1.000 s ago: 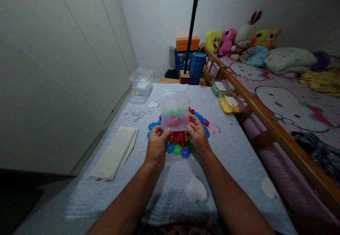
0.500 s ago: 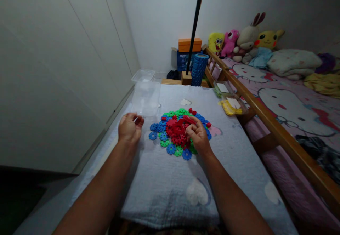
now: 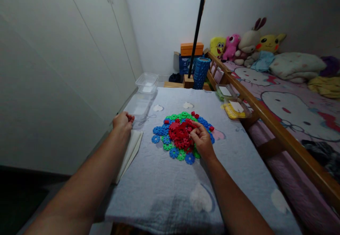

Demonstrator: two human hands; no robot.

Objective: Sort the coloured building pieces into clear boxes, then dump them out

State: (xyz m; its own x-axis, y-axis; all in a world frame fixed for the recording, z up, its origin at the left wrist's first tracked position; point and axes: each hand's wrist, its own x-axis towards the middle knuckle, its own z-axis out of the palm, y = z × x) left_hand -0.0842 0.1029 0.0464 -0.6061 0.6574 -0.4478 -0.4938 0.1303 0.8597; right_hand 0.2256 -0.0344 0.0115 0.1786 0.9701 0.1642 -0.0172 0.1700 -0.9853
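Note:
A heap of notched plastic building discs lies mid-table, with red discs [image 3: 180, 136] on top and blue discs [image 3: 174, 152] and green discs [image 3: 167, 146] around them. At the heap's right side, my right hand [image 3: 202, 139] is closed, thumb and fingertips pinching a red disc. Far to the left, my left hand [image 3: 123, 121] has its fingers closed at the near left corner of a clear plastic container [image 3: 138, 104]. Its exact grip on the corner is partly hidden. Several small red pieces [image 3: 194, 114] rest on the heap's outer edge.
Another clear container [image 3: 147, 79] stands behind at the back left corner. Two lidded boxes, one with yellow pieces [image 3: 235, 109] and one with green [image 3: 224, 91], sit by the wooden bed rail [image 3: 255, 113]. A pale folded sheet [image 3: 131, 152] lies under my left forearm; a cabinet [image 3: 66, 68] borders the left.
My left hand and the clear container have moved left and toward the table edge, and the pale folded sheet shows now. My right hand stays at the heap; the view has shifted slightly.

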